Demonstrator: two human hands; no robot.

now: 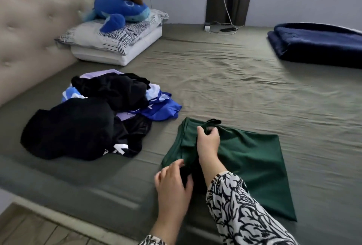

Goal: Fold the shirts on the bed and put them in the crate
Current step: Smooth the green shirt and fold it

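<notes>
Green shirt [244, 156] flat near the bed's [225, 80] front edge.
Right hand [208, 142] pinches its collar; left hand [173, 184], fingers loosely spread, touches the folded left edge. Clothes pile [94, 115] lies left; open sheet beyond.

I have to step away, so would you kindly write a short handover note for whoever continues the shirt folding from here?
Right hand pinches the collar end of the green shirt, which lies partly folded on the bed. Left hand rests open on its near edge. The pile of unfolded shirts sits to the left. The crate is not in view. Left to do: finish the green shirt, fold the pile, crate everything.
</notes>
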